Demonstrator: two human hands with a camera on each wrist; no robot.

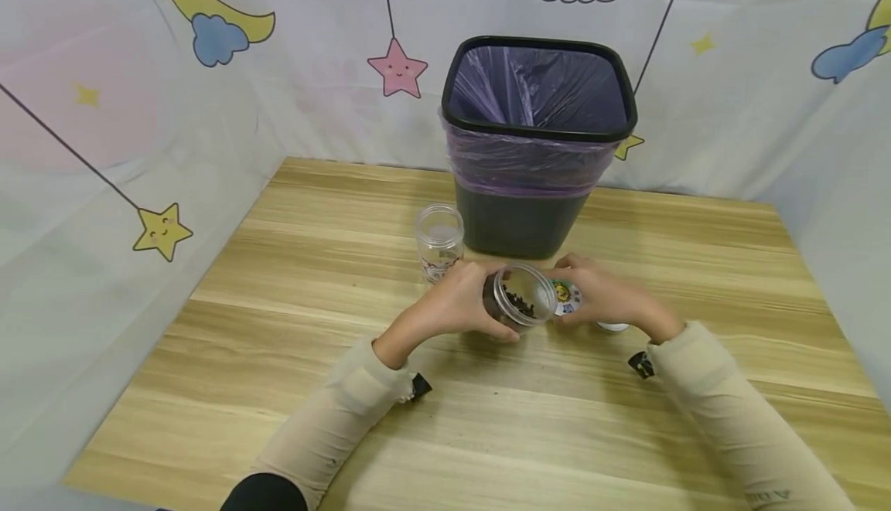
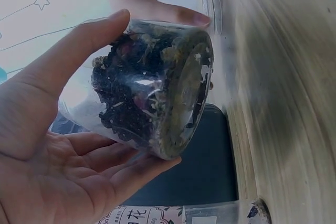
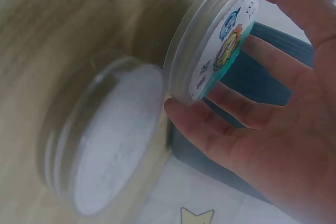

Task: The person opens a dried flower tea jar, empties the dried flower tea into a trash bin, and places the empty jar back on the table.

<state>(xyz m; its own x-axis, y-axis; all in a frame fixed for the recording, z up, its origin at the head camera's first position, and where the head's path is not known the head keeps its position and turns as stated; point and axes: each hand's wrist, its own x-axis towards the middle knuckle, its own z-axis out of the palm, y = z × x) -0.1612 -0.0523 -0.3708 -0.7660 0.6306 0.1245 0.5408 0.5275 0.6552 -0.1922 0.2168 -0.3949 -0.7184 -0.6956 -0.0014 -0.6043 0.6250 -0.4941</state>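
Stretching in from the near side, two pale sleeves (image 1: 738, 418) frame it: left hand (image 1: 452, 302) with thumb and fingers wrapped round a clear jar (image 2: 152, 87) of dark dried bits, tilted, open-mouthed, held above the wooden table (image 1: 278, 287)! Just beside, the right hand (image 1: 602, 294) pinches a printed lid (image 3: 226, 51) by its rim, another lid (image 3: 118, 135) near it. Beyond, a second jar (image 1: 440, 244) stands beside the lined bin (image 1: 518, 221), then a star-patterned backdrop (image 1: 320, 16).

I saw bin (image 1: 525, 217) on tbl (image 1: 292, 287), 1st jar (image 1: 440, 242) at its L, 2nd jar (image 1: 520, 299) before it in L hand (image 1: 462, 300), 1st lid (image 1: 567, 297) in R hand (image 1: 604, 292), 2nd lid (image 1: 612, 327) farther R
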